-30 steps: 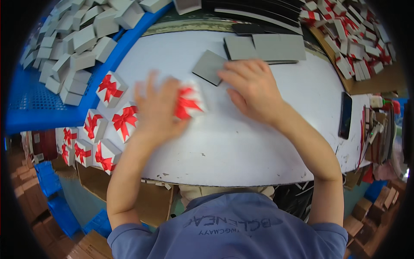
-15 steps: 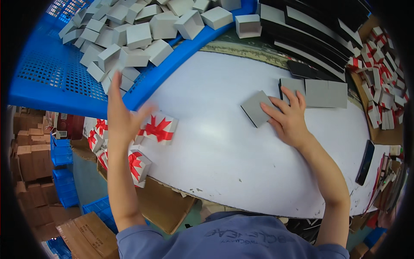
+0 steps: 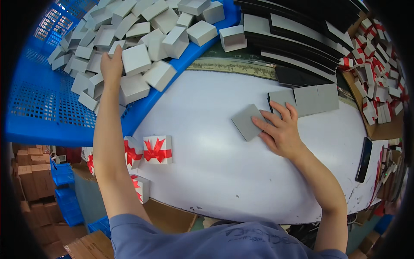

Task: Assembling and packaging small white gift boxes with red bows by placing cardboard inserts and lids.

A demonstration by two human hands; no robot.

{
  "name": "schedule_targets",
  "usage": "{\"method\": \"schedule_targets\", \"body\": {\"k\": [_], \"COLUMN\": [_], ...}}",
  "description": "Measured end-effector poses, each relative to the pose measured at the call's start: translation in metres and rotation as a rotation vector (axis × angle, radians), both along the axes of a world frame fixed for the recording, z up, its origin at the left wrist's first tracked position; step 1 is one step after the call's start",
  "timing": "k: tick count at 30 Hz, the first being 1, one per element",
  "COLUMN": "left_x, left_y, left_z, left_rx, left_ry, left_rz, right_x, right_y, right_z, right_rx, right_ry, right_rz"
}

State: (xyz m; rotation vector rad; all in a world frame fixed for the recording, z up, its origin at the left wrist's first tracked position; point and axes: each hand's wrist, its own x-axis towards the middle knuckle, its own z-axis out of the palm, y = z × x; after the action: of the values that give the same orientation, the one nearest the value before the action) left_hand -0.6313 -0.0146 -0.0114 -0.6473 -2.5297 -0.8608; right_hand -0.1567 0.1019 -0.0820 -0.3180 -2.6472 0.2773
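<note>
The grey square pad (image 3: 248, 123) has a smooth, matte face and a thin dark edge, and lies cornerwise on the white tabletop (image 3: 233, 181), left of more grey pads (image 3: 317, 99). The right hand (image 3: 279, 131) has its fingers loosely spread, a fingertip on the pad's right side; whether it grips the pad cannot be told. The left hand (image 3: 113, 64) is among plain white boxes (image 3: 136, 59) heaped in a perforated blue plastic basket (image 3: 51, 134); its fingers are partly hidden, so its opening and hold cannot be told. The tabletop is scuffed along its near edge, with a dark phone (image 3: 364, 159) at the right. White gift boxes (image 3: 157, 150) with red bows sit beside the left forearm, which covers some. Brown cartons (image 3: 39, 179) stand beyond, at lower left. The fisheye's dark rim cuts off the basket and a cardboard box (image 3: 388, 131) of ribboned boxes.
</note>
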Motion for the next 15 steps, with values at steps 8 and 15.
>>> {"method": "schedule_targets", "body": {"k": [8, 15], "left_x": [0.167, 0.33], "left_y": [-0.004, -0.069], "left_z": [-0.041, -0.039], "left_rx": [0.372, -0.003], "left_ry": [-0.313, 0.252], "left_rz": [-0.572, -1.216], "right_x": [0.004, 0.045], "right_y": [0.002, -0.022], "right_z": [-0.011, 0.041], "right_rx": [0.026, -0.189], "right_ry": [0.052, 0.411], "right_rz": [0.045, -0.047]}}
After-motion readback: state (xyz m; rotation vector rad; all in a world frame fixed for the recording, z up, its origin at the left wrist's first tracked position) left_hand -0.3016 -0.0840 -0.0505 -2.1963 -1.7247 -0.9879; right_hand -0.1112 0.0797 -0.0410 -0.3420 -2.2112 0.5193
